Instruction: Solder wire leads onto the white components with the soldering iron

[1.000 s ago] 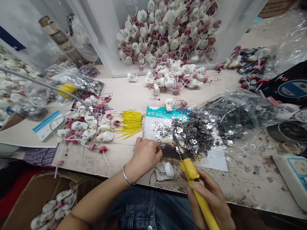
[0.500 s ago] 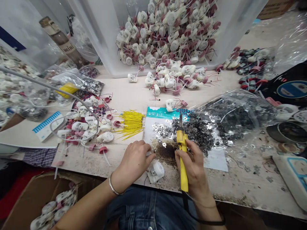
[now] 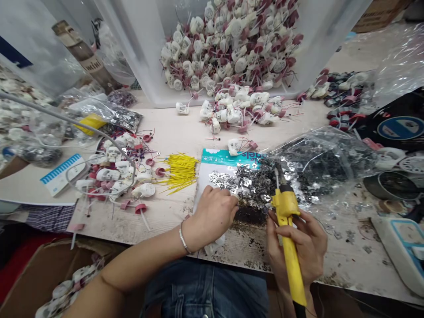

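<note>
My right hand is wrapped round a yellow soldering iron, whose dark tip points away from me over the small metal pieces. Palm down, my left hand is at the near edge of the loose metal pieces, its fingers curled inward. Whatever those fingertips hold is hidden. Partly covered by the left forearm and hand, a white plastic part lies at the table's front edge. Under the metal pieces is a white and teal sheet.
Yellow wires lie in a bundle left of the sheet. White motor-like parts with pink caps are heaped further left. A large translucent bin full of similar parts stands behind. To the right are a clear plastic bag and a round tin.
My left hand has moved right and forward, from beside the white part to the metal pieces. The right hand has shifted right with the soldering iron, tilting it.
</note>
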`<act>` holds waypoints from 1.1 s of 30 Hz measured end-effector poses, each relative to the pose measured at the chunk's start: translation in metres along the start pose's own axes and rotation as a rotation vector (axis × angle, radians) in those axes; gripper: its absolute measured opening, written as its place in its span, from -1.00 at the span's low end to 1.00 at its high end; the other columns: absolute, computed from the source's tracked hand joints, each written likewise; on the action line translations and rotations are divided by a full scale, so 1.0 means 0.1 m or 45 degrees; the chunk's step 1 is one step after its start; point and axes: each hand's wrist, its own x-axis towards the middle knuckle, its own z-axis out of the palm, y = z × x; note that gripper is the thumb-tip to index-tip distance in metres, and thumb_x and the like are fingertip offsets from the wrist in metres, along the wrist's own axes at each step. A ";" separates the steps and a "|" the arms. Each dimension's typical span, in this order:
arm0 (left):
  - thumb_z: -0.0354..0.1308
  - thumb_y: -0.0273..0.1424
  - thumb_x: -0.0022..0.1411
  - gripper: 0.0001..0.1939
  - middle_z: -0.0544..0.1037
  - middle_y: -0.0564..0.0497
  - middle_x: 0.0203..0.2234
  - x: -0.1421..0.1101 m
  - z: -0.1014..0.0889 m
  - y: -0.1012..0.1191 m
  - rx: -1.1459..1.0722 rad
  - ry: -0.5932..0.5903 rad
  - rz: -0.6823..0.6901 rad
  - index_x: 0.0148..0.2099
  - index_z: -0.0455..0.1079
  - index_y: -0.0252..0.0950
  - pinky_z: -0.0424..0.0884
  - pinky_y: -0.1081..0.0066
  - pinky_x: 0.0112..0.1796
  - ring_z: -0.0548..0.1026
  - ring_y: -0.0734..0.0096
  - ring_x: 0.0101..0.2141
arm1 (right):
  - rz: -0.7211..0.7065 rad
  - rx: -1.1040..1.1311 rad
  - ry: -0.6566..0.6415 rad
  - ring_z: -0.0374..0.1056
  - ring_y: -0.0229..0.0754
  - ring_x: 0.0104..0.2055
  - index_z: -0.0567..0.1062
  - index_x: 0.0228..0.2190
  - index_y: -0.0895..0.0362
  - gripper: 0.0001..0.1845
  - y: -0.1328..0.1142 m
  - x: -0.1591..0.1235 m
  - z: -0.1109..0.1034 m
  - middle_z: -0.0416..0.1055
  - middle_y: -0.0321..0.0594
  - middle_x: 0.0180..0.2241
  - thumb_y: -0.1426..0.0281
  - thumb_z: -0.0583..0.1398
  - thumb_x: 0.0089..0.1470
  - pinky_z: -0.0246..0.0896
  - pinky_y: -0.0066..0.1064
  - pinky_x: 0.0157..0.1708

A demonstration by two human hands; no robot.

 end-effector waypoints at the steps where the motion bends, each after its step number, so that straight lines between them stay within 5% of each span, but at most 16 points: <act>1: 0.08 -0.37 0.30 -0.82 0.54 -0.02 -0.40 0.05 0.03 0.01 0.020 0.010 0.026 -0.31 0.47 -0.30 0.23 0.26 -0.24 0.47 0.25 -0.30 | 0.005 0.009 -0.009 0.44 -0.19 -0.11 0.42 -0.46 0.14 -0.75 -0.02 -0.01 -0.02 0.32 -0.16 -0.01 0.67 0.32 -0.14 0.51 -0.40 -0.24; 8: 0.02 -0.48 0.33 -0.77 0.52 -0.02 -0.39 0.09 0.11 -0.06 0.193 -0.016 0.322 -0.36 0.44 -0.30 0.13 0.24 -0.19 0.42 0.28 -0.27 | -0.045 0.177 -0.151 0.42 -0.21 -0.06 0.43 -0.41 0.14 -0.75 0.01 -0.14 -0.04 0.24 -0.18 0.06 0.70 0.26 -0.08 0.50 -0.44 -0.24; 11: 0.05 -0.43 0.33 -0.78 0.53 -0.01 -0.37 -0.06 -0.01 -0.12 0.136 -0.084 0.252 -0.34 0.46 -0.29 0.13 0.27 -0.20 0.42 0.30 -0.28 | -0.163 0.256 -0.371 0.37 -0.18 0.02 0.46 -0.29 0.09 -0.74 0.12 -0.17 -0.01 0.21 -0.21 0.12 0.66 0.19 0.01 0.50 -0.42 -0.19; 15: 0.03 -0.43 0.34 -0.77 0.54 -0.01 -0.38 -0.23 -0.20 -0.35 0.156 -0.026 -0.053 -0.31 0.49 -0.29 0.15 0.28 -0.22 0.44 0.33 -0.33 | -0.239 0.253 -0.568 0.27 -0.07 0.15 0.46 -0.13 0.06 -0.65 0.24 -0.20 -0.04 0.18 -0.19 0.18 0.61 0.15 0.07 0.43 -0.30 -0.02; 21: 0.09 -0.39 0.28 -0.84 0.57 -0.07 -0.28 -0.24 -0.17 -0.98 0.250 0.288 -0.445 -0.24 0.50 -0.28 0.19 0.22 -0.16 0.45 0.19 -0.20 | -0.209 0.173 -0.287 0.38 -0.09 0.05 0.49 -0.25 0.13 -0.70 0.16 -0.27 -0.07 0.19 -0.18 0.18 0.68 0.21 -0.04 0.48 -0.36 -0.10; 28: 0.18 -0.44 0.21 -0.85 0.52 -0.02 -0.37 -0.19 -0.04 -1.25 0.223 0.600 -0.293 -0.41 0.54 -0.21 0.18 0.20 -0.15 0.39 0.23 -0.23 | -0.088 0.172 -0.236 0.47 -0.19 -0.11 0.48 -0.43 0.14 -0.81 -0.03 -0.24 -0.17 0.37 -0.22 0.06 0.64 0.28 -0.09 0.47 -0.47 -0.23; 33: 0.12 -0.46 0.26 -0.82 0.53 -0.08 -0.19 -0.22 -0.14 -1.08 0.203 0.745 -0.091 -0.37 0.52 -0.24 0.15 0.19 -0.10 0.35 0.17 -0.09 | -0.075 0.237 -0.274 0.42 -0.18 0.00 0.41 -0.05 0.12 -0.49 -0.03 -0.22 -0.32 0.39 -0.20 0.04 0.63 0.28 -0.07 0.45 -0.45 -0.16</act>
